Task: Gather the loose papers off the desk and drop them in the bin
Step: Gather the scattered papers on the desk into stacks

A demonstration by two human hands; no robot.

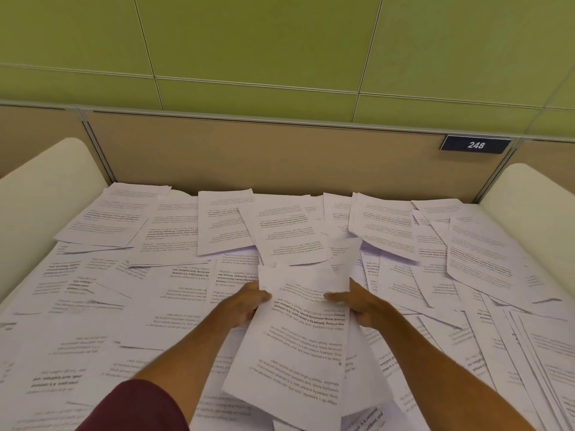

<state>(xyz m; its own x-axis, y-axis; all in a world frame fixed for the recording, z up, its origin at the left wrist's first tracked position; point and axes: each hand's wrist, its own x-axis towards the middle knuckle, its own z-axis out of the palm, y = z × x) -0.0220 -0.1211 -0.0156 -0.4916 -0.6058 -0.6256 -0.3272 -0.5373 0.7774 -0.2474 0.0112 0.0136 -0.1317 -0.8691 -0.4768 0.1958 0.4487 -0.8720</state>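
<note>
"248" on dark plaque [475, 144], partition

Back wall [255, 42]: flat olive-green panels w/ thin pale seams running horiz. & slightly slanted vert. Below it, low tan partition board [249, 154] w/ slim grey metal trim along top & grey uprights at both ends. Small dark navy plate w/ white "248" [475, 145] fixed near partition's top right corner. Cream rounded side dividers: one at left [46, 188], one at right [535, 194], both curved at top. Light even, soft, no hard shadows on wall.
</note>
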